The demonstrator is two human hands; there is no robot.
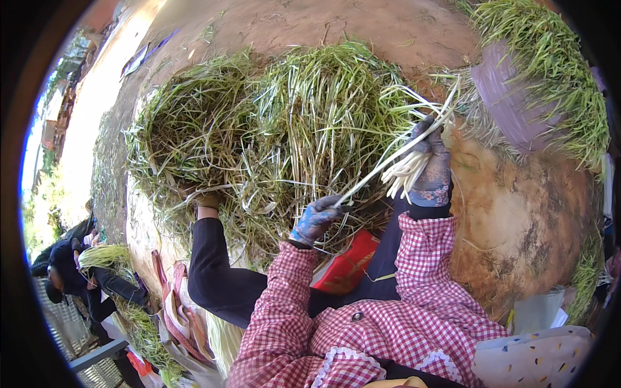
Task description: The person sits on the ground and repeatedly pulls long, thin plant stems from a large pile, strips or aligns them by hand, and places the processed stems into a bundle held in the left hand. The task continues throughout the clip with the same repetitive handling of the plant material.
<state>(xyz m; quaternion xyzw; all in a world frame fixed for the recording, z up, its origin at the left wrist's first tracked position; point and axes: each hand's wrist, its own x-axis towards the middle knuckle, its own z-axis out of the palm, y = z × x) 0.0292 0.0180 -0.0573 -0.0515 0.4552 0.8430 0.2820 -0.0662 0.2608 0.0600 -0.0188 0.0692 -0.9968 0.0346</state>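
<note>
My left hand (318, 220), in a blue patterned glove, pinches the lower end of one long pale stalk (376, 172). The stalk slants up to the right, across my right hand (429, 167). That hand, in a dirt-darkened floral glove, is closed around a small bundle of pale stalks (405, 175), their white ends pointing down and left. The tips of the leafy stalks stick out above it. Both hands are at the near right side of a large heap of long green and straw-coloured stalks (325, 111). Tangled grassy leaves (194, 121) make up its left part.
A red bag (347, 266) lies between my legs. Pale stalks (223, 339) and a striped sack (177, 310) lie at my left. Another person (68, 266) holds a bunch at far left. Green stalks (548, 63) lie over purple plastic (514, 102) at upper right.
</note>
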